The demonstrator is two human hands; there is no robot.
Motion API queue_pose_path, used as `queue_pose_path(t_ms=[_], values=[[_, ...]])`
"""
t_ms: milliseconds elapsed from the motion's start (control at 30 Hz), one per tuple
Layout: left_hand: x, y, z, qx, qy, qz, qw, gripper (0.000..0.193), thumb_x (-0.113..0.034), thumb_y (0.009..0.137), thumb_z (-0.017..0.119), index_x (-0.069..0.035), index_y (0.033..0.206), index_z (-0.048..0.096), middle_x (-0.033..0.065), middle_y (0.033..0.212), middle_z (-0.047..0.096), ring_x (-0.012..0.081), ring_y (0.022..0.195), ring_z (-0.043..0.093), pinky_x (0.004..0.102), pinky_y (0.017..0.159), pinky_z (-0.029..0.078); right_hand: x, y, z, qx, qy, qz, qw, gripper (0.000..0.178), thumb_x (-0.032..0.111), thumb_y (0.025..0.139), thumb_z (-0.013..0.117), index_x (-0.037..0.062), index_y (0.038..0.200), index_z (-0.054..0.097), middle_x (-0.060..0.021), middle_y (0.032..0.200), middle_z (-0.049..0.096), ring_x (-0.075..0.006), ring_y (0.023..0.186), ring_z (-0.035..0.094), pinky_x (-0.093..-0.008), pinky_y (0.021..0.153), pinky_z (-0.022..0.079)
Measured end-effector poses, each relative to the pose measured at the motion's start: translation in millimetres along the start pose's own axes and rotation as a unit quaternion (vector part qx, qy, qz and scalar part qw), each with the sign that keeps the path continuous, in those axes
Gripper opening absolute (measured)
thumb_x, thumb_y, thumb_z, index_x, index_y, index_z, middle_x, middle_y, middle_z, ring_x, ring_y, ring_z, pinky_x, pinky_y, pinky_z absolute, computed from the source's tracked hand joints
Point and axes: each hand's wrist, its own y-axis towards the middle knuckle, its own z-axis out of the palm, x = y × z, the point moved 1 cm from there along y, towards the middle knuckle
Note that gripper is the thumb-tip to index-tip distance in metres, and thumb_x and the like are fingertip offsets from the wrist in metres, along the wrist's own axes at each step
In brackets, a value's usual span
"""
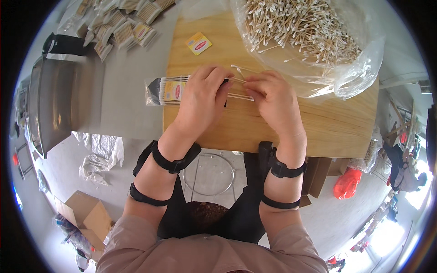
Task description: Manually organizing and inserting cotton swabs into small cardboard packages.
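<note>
My left hand (205, 98) is closed over a clear packet of cotton swabs with a yellow, red and white card (173, 91). A dark rounded piece (155, 91) shows through the plastic at its left end. Swab tips stick out to the right of that hand. My right hand (276, 99) pinches cotton swabs (239, 80) between thumb and fingers, close to the left fingertips. How many it holds is hidden. Under the left fingers, a small black edge (225, 93) shows. A loose yellow card (199, 43) lies on the wooden board beyond the left hand.
At the far right, a large clear plastic bag (359, 75) lies open around a heap of loose cotton swabs (300, 32). Filled swab packets (124, 34) are piled at the far left. A grey tub (52, 100) stands left; a cardboard box (86, 216) sits on the floor.
</note>
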Motion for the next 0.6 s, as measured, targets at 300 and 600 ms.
queue_pose_path(t_ms=[300,600], values=[[4.1,-0.9,7.0,-0.013,0.001,0.012,1.0,0.027,0.003,0.08,0.066,-0.003,0.107,0.063,0.0139,0.106,0.063,0.0363,0.098,0.058,0.044,0.085,0.049,0.9,1.9,6.5,-0.05,0.011,0.117,0.992,0.012,0.002,0.078,0.072,0.0023,0.087,0.064,-0.0134,0.09,0.063,-0.0355,0.089,0.061,-0.0444,0.076,0.05],[5.6,-4.0,4.7,0.023,0.031,-0.001,0.999,0.018,0.0,0.081,0.066,-0.004,0.098,0.066,0.0119,0.098,0.063,0.0353,0.094,0.058,0.0441,0.082,0.049,5.7,3.2,5.0,-0.017,-0.013,0.094,0.995,0.012,0.0,0.076,0.071,0.0026,0.084,0.062,-0.0139,0.087,0.062,-0.0366,0.089,0.06,-0.045,0.077,0.049]])
